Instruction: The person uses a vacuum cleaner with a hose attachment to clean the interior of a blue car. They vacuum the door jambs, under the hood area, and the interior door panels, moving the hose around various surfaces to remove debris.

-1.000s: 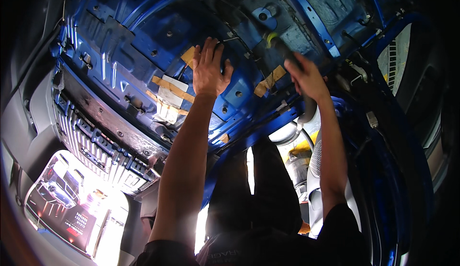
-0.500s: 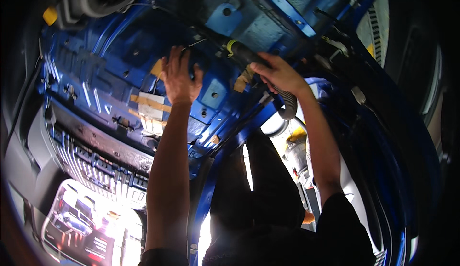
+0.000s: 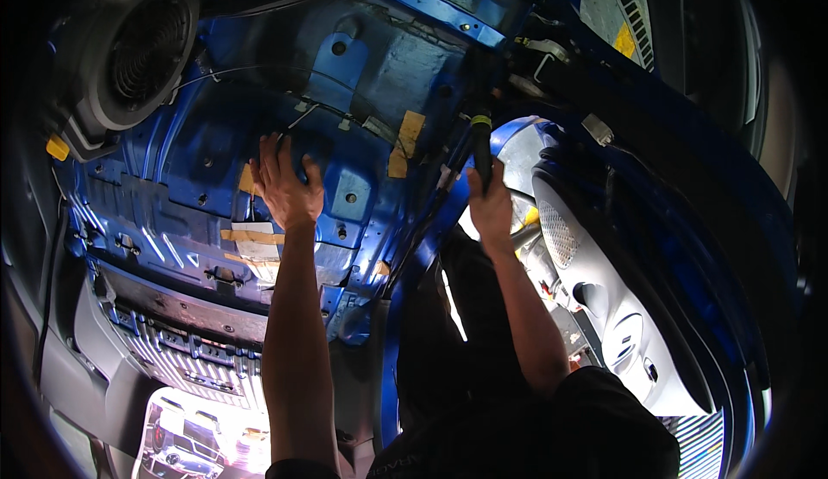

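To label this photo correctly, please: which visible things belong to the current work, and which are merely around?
In use:
dark tube with yellow-green band, in right hand
blue metal panel, under left hand

Merely around:
tan tape
grey round grille
pale trim panel

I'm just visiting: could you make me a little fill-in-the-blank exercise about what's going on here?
1. Of the left hand and the right hand, only the ____ one grips the dark tube.
2. The metal panel beneath the left hand is coloured ____.
3. The round grille is near the picture's upper ____ corner.

Missing words: right; blue; left.
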`<state>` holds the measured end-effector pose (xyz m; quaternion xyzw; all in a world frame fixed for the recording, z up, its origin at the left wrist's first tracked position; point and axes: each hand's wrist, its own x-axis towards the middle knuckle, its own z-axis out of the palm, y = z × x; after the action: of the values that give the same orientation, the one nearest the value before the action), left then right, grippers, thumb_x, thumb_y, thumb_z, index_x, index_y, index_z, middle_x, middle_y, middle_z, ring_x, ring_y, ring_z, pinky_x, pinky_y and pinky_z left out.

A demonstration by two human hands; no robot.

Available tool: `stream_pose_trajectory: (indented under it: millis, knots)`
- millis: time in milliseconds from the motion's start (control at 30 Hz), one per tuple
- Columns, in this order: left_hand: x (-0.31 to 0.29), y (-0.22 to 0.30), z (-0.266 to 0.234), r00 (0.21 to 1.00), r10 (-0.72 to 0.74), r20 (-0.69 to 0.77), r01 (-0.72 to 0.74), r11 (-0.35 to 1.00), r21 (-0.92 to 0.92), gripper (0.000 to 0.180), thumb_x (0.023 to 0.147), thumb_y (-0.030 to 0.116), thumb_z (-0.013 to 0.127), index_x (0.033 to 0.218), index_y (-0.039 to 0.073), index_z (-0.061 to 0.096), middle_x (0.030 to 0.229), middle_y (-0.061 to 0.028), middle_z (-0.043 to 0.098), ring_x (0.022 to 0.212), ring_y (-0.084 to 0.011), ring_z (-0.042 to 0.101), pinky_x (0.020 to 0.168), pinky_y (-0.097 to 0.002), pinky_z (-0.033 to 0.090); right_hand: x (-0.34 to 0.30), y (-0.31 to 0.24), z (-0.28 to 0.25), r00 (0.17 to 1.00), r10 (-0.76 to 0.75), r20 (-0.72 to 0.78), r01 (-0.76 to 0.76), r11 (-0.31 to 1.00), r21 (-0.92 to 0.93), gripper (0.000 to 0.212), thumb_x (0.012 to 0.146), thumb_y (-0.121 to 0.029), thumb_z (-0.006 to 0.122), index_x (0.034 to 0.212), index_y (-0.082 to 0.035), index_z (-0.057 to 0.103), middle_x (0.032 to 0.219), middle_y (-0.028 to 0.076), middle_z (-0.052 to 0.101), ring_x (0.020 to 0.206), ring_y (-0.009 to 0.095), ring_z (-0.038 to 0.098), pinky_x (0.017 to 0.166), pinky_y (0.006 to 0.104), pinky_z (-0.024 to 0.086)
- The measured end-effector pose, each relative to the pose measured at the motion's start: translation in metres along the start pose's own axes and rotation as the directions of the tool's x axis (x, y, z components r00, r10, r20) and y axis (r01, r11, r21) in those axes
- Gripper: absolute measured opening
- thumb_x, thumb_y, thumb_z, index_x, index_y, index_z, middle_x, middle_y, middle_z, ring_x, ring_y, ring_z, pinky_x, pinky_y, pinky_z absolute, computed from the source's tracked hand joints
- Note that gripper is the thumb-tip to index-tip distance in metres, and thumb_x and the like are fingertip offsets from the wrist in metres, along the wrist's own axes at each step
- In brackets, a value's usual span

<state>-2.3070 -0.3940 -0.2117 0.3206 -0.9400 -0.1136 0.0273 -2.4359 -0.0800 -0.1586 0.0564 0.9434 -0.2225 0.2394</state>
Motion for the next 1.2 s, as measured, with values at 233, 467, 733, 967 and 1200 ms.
stream_pose_trajectory:
  millis: [233, 467, 733, 967, 1200]
  knots:
    - [0.001, 0.002, 0.0, 1.0, 0.006, -0.009, -0.006, 1.0, -0.006, 0.052, 0.102, 0.031, 0.062, 0.149, 0.009, 0.065, 0.165, -0.0123, 0.055, 0.163, -0.0311, 0.044, 0.137, -0.057, 0.025, 0.028, -0.107, 0.007, 0.848, 0.207, 0.487, -0.528, 0.257, 0.809, 0.033, 0.113, -0.042, 0.067, 0.12, -0.012, 0.055, 0.083, 0.005, 0.056, 0.059, 0.019, 0.063, 0.05, 0.0379, 0.056]
    - [-0.002, -0.003, 0.0, 0.995, -0.084, 0.061, 0.084, 0.996, 0.008, 0.056, 0.101, 0.032, 0.065, 0.154, 0.013, 0.064, 0.171, -0.0116, 0.05, 0.166, -0.029, 0.037, 0.138, -0.0538, 0.025, 0.025, -0.107, 0.023, 0.869, 0.22, 0.443, -0.463, 0.048, 0.885, 0.035, 0.115, -0.048, 0.063, 0.111, -0.015, 0.056, 0.079, 0.004, 0.058, 0.055, 0.021, 0.059, 0.049, 0.0414, 0.054]
    - [-0.002, -0.001, -0.006, 0.995, -0.095, -0.026, 0.089, 0.979, -0.181, 0.051, 0.099, 0.027, 0.068, 0.146, 0.009, 0.068, 0.161, -0.0112, 0.057, 0.163, -0.0289, 0.042, 0.138, -0.0546, 0.026, -0.005, -0.053, -0.05, 0.743, 0.183, 0.644, -0.66, 0.362, 0.658, 0.038, 0.115, -0.048, 0.061, 0.135, -0.015, 0.058, 0.086, 0.002, 0.059, 0.059, 0.018, 0.06, 0.054, 0.0369, 0.054]
    - [-0.005, -0.003, -0.006, 0.994, -0.103, -0.02, 0.098, 0.98, -0.175, 0.039, 0.11, 0.027, 0.059, 0.141, 0.008, 0.072, 0.16, -0.0117, 0.059, 0.162, -0.027, 0.043, 0.139, -0.0524, 0.026, -0.095, -0.047, -0.103, 0.851, -0.144, 0.504, -0.106, 0.894, 0.434, 0.044, 0.112, -0.02, 0.068, 0.146, -0.003, 0.045, 0.088, 0.006, 0.062, 0.06, 0.012, 0.062, 0.057, 0.0293, 0.054]
    - [-0.012, -0.005, -0.019, 0.964, -0.206, -0.166, 0.08, 0.825, -0.559, 0.041, 0.119, 0.032, 0.046, 0.132, 0.005, 0.075, 0.136, -0.0124, 0.074, 0.146, -0.0316, 0.06, 0.139, -0.0495, 0.028, -0.124, -0.016, -0.103, 0.706, -0.317, 0.633, 0.031, 0.907, 0.42, 0.032, 0.115, -0.026, 0.065, 0.134, -0.001, 0.061, 0.086, 0.002, 0.061, 0.067, 0.009, 0.06, 0.062, 0.0267, 0.052]
